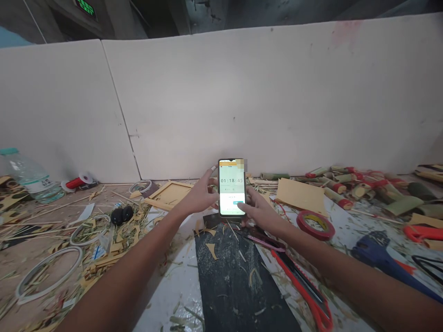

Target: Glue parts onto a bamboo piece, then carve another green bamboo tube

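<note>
Left hand (200,196) and right hand (260,210) hold, grip closed, a dark-edged rectangular smartphone (231,190) (it shows 01:18:45); the step seems timer operation, where tapping calls for steadiness.

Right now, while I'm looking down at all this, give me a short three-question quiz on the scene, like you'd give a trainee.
1. What do the left hand and right hand hold between them?
2. True or false: the red cutter lies to the right of the black sheet.
3. What colour is the cap on the water bottle: (a) red, (b) teal, (c) black?

Key:
1. A phone with a lit screen.
2. True.
3. (b).
</note>
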Available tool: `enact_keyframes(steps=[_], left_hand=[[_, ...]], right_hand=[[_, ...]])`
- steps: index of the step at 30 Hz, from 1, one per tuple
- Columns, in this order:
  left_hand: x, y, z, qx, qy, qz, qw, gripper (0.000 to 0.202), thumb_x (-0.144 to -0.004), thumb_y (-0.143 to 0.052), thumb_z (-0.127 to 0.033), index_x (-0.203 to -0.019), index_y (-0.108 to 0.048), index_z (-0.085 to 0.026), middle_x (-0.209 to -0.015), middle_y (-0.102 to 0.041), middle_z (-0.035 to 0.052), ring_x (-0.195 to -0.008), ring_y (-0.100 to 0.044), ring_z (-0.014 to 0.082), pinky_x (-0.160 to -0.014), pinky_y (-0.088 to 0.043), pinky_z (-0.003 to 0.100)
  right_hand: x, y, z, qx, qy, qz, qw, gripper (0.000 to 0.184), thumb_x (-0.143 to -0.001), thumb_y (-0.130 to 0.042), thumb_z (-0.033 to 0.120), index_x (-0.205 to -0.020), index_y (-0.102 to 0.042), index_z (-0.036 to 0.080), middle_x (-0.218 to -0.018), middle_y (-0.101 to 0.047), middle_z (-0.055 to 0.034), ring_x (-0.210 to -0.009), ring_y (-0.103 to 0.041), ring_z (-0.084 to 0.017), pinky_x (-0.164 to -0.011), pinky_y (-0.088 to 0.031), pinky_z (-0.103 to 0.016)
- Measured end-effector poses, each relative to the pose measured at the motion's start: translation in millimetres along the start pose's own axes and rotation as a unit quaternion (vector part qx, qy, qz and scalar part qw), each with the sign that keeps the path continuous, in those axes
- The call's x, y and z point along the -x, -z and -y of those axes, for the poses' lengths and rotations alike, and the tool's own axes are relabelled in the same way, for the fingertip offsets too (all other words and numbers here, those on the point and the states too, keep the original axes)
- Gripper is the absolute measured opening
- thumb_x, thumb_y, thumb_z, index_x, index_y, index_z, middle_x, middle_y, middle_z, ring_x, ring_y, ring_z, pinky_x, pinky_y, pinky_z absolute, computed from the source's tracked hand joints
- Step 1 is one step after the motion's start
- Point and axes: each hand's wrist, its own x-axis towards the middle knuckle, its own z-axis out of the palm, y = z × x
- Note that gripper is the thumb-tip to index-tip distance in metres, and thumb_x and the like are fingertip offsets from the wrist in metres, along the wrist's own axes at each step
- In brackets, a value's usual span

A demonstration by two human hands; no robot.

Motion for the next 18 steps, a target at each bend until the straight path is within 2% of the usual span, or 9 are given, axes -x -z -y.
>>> enact_keyframes(steps=[4, 9, 13, 18], left_hand=[[1, 0.5, -4, -0.005, -0.007, 0.006, 1.000, 0.092, -0.067, -0.062, -0.013, -0.147, -0.017, -0.026, -0.117, -0.057, 0.0140, -0.074, -0.062, 0.0171, -0.054, -0.057, 0.029], [1, 0.2, -10, 0.001, -0.010, -0.031, 0.999, 0.069, -0.072, -0.057, -0.015, -0.136, -0.031, -0.018, -0.119, -0.055, 0.0147, -0.088, -0.061, 0.0194, -0.059, -0.057, 0.029], [2, -0.4, -13, -0.014, -0.017, -0.068, 0.997, 0.054, -0.077, -0.058, -0.024, -0.127, -0.040, -0.015, -0.119, -0.054, 0.0158, -0.092, -0.061, 0.0222, -0.058, -0.058, 0.031], [1, -0.3, -13, -0.023, -0.022, -0.087, 0.996, 0.047, -0.078, -0.060, -0.027, -0.121, -0.043, -0.015, -0.114, -0.055, 0.0140, -0.089, -0.061, 0.0210, -0.057, -0.058, 0.031]], right_hand=[[1, 0, 2, -0.020, -0.002, 0.012, 1.000, 0.043, -0.078, -0.056, 0.021, -0.118, -0.041, 0.023, -0.124, -0.059, -0.0102, -0.074, -0.063, -0.017, -0.048, -0.054, -0.029], [5, -4, 7, -0.037, -0.011, 0.021, 0.999, 0.043, -0.075, -0.057, 0.021, -0.115, -0.042, 0.023, -0.121, -0.061, -0.0090, -0.087, -0.064, -0.021, -0.049, -0.055, -0.029], [8, -8, 11, -0.033, -0.016, 0.021, 0.999, 0.043, -0.076, -0.057, 0.021, -0.116, -0.042, 0.023, -0.115, -0.065, -0.0083, -0.084, -0.065, -0.021, -0.051, -0.055, -0.029], [10, -11, 17, -0.035, -0.027, 0.018, 0.999, 0.040, -0.078, -0.057, 0.021, -0.115, -0.042, 0.022, -0.114, -0.065, -0.0092, -0.081, -0.066, -0.020, -0.051, -0.055, -0.028]])
